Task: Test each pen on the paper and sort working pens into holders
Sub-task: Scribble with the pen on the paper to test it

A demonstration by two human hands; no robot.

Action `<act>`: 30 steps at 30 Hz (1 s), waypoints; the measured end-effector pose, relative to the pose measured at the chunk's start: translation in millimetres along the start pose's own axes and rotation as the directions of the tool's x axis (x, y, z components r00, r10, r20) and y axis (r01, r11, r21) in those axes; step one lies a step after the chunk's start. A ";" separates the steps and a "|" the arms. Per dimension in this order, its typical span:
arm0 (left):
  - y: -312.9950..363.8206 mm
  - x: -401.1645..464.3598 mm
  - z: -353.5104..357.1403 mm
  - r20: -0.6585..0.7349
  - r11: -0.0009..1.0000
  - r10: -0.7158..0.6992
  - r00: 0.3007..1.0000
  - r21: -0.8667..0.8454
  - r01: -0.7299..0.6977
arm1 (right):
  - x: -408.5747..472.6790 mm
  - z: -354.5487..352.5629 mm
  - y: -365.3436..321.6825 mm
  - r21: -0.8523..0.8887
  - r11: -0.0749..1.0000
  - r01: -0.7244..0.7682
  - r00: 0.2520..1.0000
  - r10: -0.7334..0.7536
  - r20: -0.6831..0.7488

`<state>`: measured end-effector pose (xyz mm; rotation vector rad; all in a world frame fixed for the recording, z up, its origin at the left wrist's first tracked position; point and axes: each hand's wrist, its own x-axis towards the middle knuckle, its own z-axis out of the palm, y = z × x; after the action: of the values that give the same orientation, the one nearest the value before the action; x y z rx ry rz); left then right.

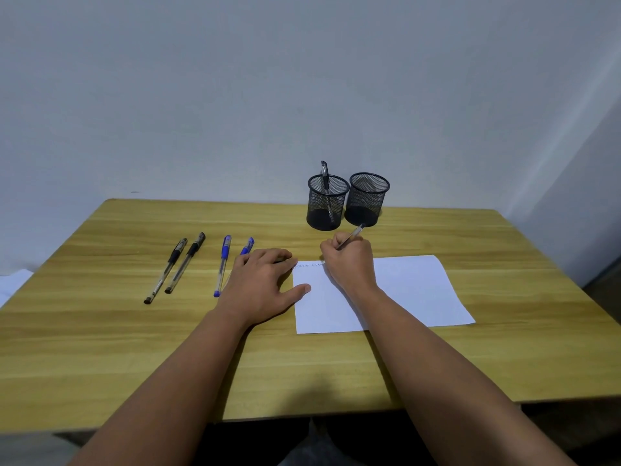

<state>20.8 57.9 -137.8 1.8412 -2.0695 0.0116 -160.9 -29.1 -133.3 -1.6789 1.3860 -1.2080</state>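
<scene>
My right hand (pixel 351 260) grips a clear pen (pixel 353 235), its tip on the top left of the white paper (pixel 410 290), where faint writing shows. Spread flat, my left hand (pixel 260 280) presses the paper's left edge. It partly covers a blue pen (pixel 247 246). Another blue pen (pixel 222 264) and two black pens (pixel 168 269) (pixel 186 262) lie to the left on the wooden table (pixel 134 348). Two black mesh holders stand behind the paper. The left holder (pixel 326 210) has one pen (pixel 325 174) in it; the right holder (pixel 367 203) looks empty.
A grey wall rises just behind the table. The table's near edge runs below my forearms. Something white (pixel 13 284) lies off the table's left side.
</scene>
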 end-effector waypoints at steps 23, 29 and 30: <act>0.8 -0.7 -15.3 -0.023 1.000 0.010 1.000 0.019 -0.010 | 8.6 -7.2 -20.7 0.240 0.958 -0.158 0.986 0.167 -0.019; 2.3 -3.9 -9.1 -0.184 0.978 -0.066 0.981 -0.206 0.027 | 8.1 -14.1 -28.4 0.378 0.911 -0.163 0.986 0.160 0.039; -0.4 -2.6 -13.4 -0.259 0.966 -0.109 0.960 -0.255 0.040 | 9.0 -17.2 -33.9 0.423 0.895 -0.139 0.989 0.146 0.016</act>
<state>24.9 63.6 -126.1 1.6620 -1.7282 -0.0130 -163.8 -28.4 -94.3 -1.2448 1.1302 -1.3258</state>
